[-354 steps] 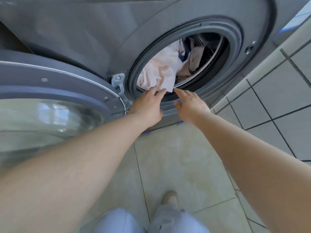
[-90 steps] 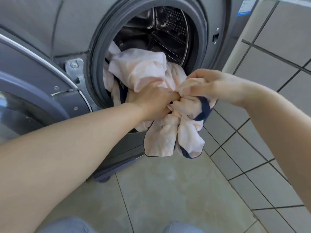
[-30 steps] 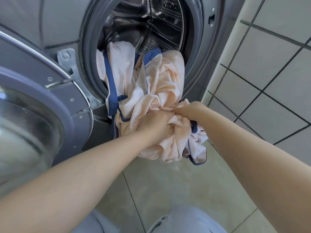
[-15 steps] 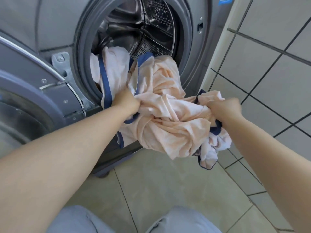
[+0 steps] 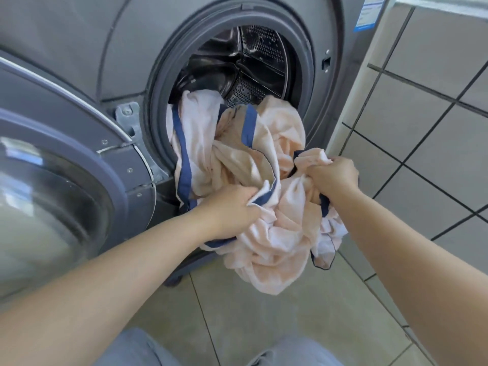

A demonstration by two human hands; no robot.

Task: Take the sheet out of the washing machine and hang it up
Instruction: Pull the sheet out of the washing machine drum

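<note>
A crumpled pale peach sheet (image 5: 266, 165) with dark blue edging spills out of the round opening of the grey washing machine (image 5: 111, 48). Part of it still lies inside the steel drum (image 5: 237, 59), and a big bundle hangs down in front of the machine, above the floor. My left hand (image 5: 232, 210) grips a fold with blue trim at the lower middle of the bundle. My right hand (image 5: 332, 175) grips a bunched part to the right, slightly higher.
The machine's door (image 5: 60, 180) with its glass bowl stands swung open at the left. A tiled wall (image 5: 422, 128) rises close on the right. Beige floor tiles (image 5: 264, 318) lie below, and my legs in light blue trousers show at the bottom edge.
My left hand has let go of the sheet near the opening and taken a new grip lower down on the bundle. More sheet hangs out of the drum toward the floor.
</note>
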